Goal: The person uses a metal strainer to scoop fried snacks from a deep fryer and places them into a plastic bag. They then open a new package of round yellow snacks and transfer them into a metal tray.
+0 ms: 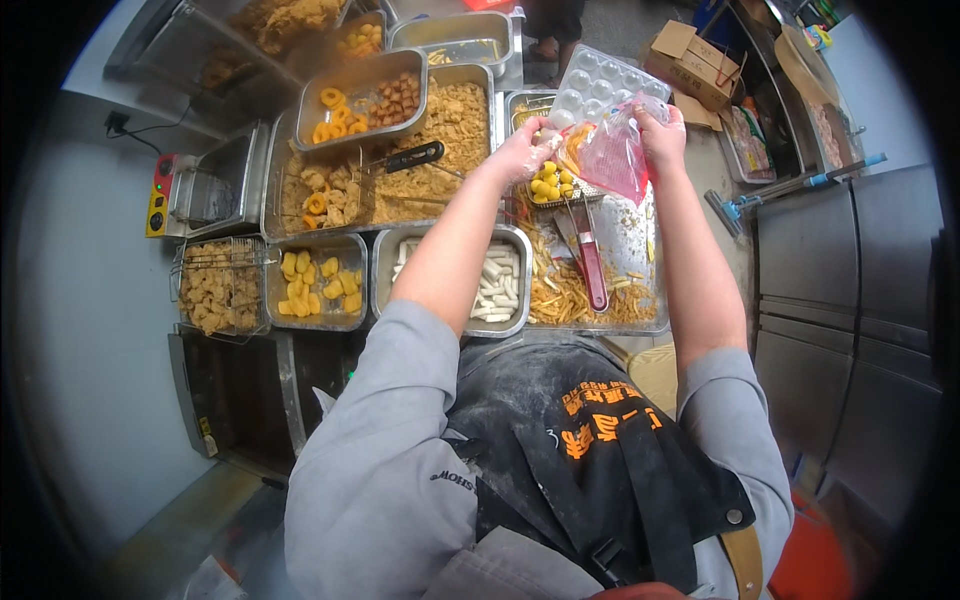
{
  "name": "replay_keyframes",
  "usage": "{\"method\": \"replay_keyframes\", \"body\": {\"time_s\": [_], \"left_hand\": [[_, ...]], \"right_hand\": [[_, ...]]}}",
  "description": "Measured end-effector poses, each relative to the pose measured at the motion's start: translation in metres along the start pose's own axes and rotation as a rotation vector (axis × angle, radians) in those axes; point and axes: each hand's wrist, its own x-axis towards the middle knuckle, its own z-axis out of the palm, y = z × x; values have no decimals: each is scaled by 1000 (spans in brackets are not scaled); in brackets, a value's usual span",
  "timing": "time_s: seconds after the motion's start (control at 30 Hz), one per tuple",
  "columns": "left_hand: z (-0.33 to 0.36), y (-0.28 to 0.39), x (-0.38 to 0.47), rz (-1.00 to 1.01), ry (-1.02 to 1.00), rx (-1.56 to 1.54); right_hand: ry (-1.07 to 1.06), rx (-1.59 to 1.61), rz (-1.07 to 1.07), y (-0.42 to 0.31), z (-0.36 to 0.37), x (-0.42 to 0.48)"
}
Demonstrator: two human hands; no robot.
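Note:
A clear plastic bag with pink-red printing (611, 154) hangs stretched between my two hands, over the far end of a metal tray. Orange-yellow food (576, 148) shows through its left side. My left hand (527, 152), dusted with white powder, pinches the bag's left edge. My right hand (662, 136) grips its upper right part. Below the bag, yellow balls (551, 182) sit in a perforated metal basket. Red-handled tongs (592, 274) lie across the tray (630, 217), among scattered fries and crumbs (626, 300). A clear plastic tray with round domes (600, 82) stands just behind the bag.
Left of the tray are pans of white sticks (499, 281) and yellow nuggets (330, 283). Beyond lie breaded pieces (457, 112) and a pan with rings and cubes (360, 109). A fryer (217, 180) stands far left. A cardboard box (694, 64) and a blue-handled squeegee (795, 187) are right.

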Motion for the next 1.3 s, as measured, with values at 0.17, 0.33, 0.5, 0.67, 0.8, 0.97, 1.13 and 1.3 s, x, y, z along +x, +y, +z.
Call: {"method": "replay_keyframes", "body": {"time_s": [0.17, 0.33, 0.5, 0.67, 0.8, 0.97, 1.13, 1.3], "left_hand": [[20, -9, -5, -36, 100, -227], [39, 4, -8, -107, 254, -172], [16, 36, -40, -13, 247, 80], [5, 46, -147, -175, 133, -106], [63, 9, -202, -514, 15, -479], [143, -85, -178, -636, 80, -610], [203, -167, -127, -549, 232, -368], [215, -187, -89, -508, 548, -108]], "right_hand": [[63, -34, 21, 11, 4, -21], [-88, -130, -260, -10, 17, -39], [128, -198, -429, -37, -30, -27], [111, -452, -482, -39, -107, -38], [126, -303, -308, -21, -132, -60], [148, -65, -125, 1, -182, -73], [-76, 11, 48, 8, -241, -61], [-139, -6, 149, 10, -291, -49]]}}
